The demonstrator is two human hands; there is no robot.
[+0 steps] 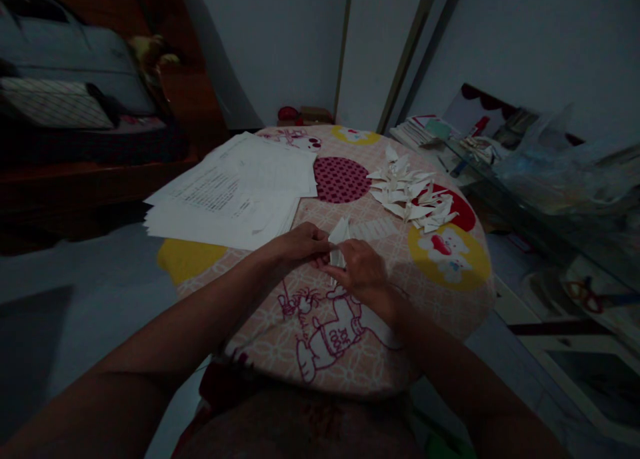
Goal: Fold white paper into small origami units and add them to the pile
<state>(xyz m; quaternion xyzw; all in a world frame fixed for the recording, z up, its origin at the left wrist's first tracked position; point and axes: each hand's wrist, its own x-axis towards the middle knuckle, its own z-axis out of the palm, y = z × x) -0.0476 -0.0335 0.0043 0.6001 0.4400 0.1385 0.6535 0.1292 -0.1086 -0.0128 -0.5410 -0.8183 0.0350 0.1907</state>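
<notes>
Between my two hands is a small piece of folded white paper, its pointed upper end sticking up above the fingers. My left hand pinches it from the left side. From the right, my right hand grips the same paper, its fingers partly covering the lower part. Both hands are just above the patterned cloth on the round table. Beyond them to the right lies a pile of folded white paper cranes. A stack of printed sheets lies to the left.
At the right stands a glass-topped cabinet with plastic bags, books and orange-handled scissors. A wooden bench holding a pale bag is at the back left. Behind the table are walls and a small red container.
</notes>
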